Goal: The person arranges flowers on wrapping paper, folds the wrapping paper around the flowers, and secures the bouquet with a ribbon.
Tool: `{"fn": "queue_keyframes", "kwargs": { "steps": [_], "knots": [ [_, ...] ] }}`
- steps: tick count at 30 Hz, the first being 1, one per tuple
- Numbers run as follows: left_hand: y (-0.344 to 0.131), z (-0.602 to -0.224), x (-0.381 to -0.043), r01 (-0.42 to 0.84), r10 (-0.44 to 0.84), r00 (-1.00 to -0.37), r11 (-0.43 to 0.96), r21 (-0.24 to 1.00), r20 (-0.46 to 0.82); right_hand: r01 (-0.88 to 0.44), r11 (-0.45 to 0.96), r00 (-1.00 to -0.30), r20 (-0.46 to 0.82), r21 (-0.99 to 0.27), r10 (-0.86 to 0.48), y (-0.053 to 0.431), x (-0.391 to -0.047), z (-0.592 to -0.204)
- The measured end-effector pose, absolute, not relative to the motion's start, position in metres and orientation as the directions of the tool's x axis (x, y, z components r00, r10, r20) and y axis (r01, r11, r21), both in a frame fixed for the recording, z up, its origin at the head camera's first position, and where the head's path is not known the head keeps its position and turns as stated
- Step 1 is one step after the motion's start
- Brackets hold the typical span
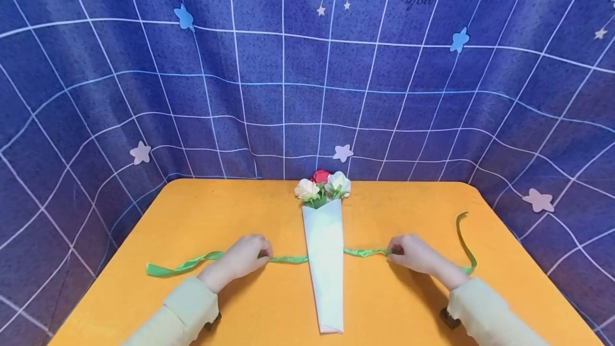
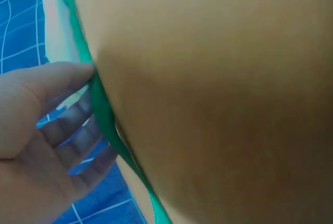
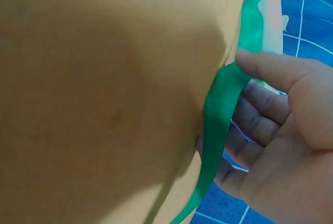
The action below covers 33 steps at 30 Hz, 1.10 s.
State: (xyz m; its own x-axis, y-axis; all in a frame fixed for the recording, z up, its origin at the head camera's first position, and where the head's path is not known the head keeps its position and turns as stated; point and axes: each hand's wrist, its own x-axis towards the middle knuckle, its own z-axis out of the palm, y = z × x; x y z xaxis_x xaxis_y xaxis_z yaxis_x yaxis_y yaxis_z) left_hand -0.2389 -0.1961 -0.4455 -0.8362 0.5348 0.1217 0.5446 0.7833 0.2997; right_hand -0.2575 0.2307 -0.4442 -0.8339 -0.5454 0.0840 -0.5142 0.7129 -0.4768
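A bouquet wrapped in white paper (image 1: 326, 266) lies upright in the middle of the table, with a red flower (image 1: 321, 176), a cream flower (image 1: 307, 190) and a white flower (image 1: 338, 184) at its top. Under the wrapping runs a green ribbon (image 1: 288, 259), coming out on both sides. My left hand (image 1: 244, 255) pinches the ribbon left of the bouquet between thumb and fingers, its tail trailing leftward. On the other side, my right hand (image 1: 414, 252) pinches the ribbon (image 3: 221, 104) too. The stretch of ribbon behind the paper is hidden.
The orange table (image 1: 394, 303) ends at a blue curtain (image 1: 307, 100) with white grid lines and stars, which surrounds the back and sides. At the right, the ribbon's far end (image 1: 463, 239) curls up toward the back of the table.
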Motion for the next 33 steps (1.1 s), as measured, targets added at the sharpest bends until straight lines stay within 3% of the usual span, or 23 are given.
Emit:
{"fn": "queue_keyframes", "kwargs": {
  "steps": [11, 19, 25, 33],
  "knots": [
    [-0.216, -0.437, -0.247, 0.319, 0.466, -0.881, 0.712, 0.626, -0.082, -0.483, 0.674, -0.846, 0.101, -0.559, -0.523, 0.24, -0.26, -0.444],
    [-0.226, -0.43, -0.25, 0.176, 0.384, -0.915, 0.655, 0.735, -0.123, -0.515, 0.683, -0.84, 0.148, -0.518, -0.522, 0.241, -0.259, -0.443],
    [-0.229, -0.426, -0.252, 0.06, 0.294, -0.939, 0.65, 0.758, -0.178, -0.497, 0.661, -0.843, 0.131, -0.563, -0.522, 0.242, -0.262, -0.444],
    [-0.237, -0.42, -0.253, 0.012, 0.348, -0.907, 0.585, 0.811, -0.237, -0.487, 0.647, -0.821, 0.055, -0.587, -0.568, 0.247, -0.26, -0.437]
  ]
}}
